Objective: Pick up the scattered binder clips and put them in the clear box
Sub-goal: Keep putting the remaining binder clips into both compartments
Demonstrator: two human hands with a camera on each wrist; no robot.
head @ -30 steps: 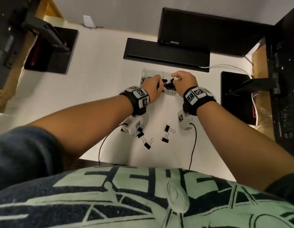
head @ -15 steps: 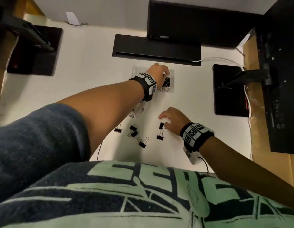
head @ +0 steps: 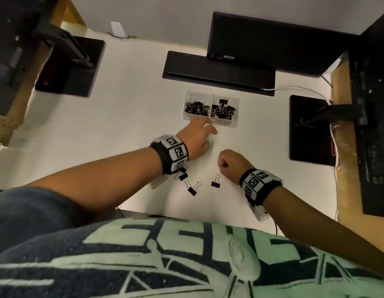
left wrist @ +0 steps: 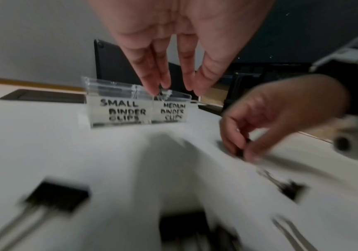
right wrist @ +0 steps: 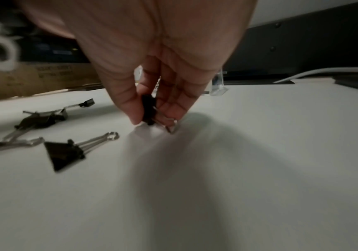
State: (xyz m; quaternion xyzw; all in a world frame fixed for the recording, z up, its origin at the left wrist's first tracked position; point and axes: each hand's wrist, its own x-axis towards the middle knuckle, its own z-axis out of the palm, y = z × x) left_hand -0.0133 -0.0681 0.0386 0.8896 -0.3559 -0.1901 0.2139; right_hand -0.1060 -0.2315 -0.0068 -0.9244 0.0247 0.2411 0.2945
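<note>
The clear box stands mid-table with two compartments, labelled small and medium binder clips, both holding black clips. My left hand hovers just in front of it with straight fingers and nothing in them. Nearer me, my right hand is curled low over the table and pinches a black binder clip between thumb and fingers. Loose clips lie beside it: one just left of the right wrist, another further left, and one partly under my left wrist.
A flat black base and a monitor stand behind the box. Black stand plates sit at the far left and at the right, with a white cable between. The table's front edge lies close to my body.
My left hand has drawn back from over the box and now hangs open in front of it. My right hand has closed on one of the loose clips.
</note>
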